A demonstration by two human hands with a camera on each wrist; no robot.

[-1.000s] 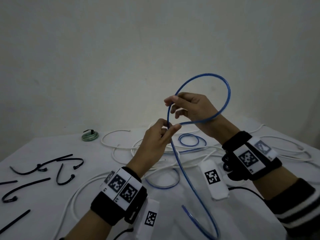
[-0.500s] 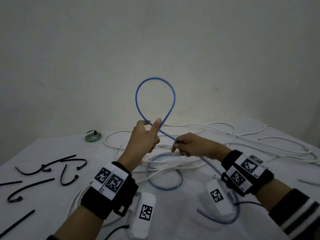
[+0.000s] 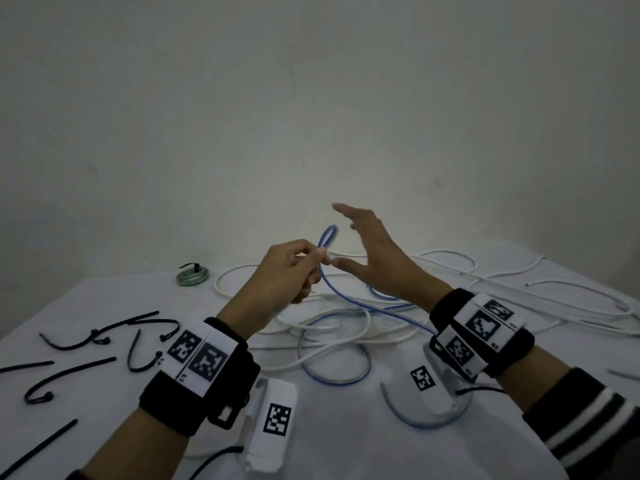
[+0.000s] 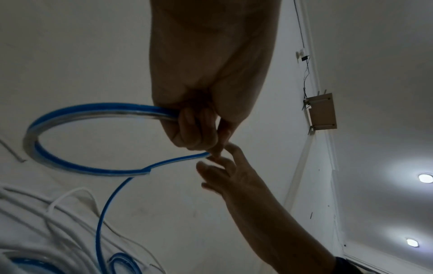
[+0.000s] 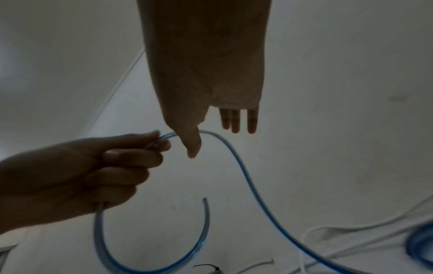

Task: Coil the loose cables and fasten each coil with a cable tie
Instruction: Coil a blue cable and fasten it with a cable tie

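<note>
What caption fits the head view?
Left hand pinches a small blue cable loop; right hand open beside it, above white cables on the table.

A plain indoor room set up as a makeshift workbench is showing here: a table under a white cloth (image 3: 104, 299) is standing against a bare, off-white wall (image 3: 311, 98). White cables (image 3: 519, 289) are sprawling toward two o'clock, black cable ties (image 3: 69, 370) are lying loose at nine o'clock, and a small green coil (image 3: 193, 276) is sitting at eleven o'clock. In the left wrist view, recessed ceiling lights (image 4: 425, 178) are glowing and a small box (image 4: 322, 114) with a thin wire is hanging on the wall, all suggesting an ordinary room rather than a fitted workshop.
</note>
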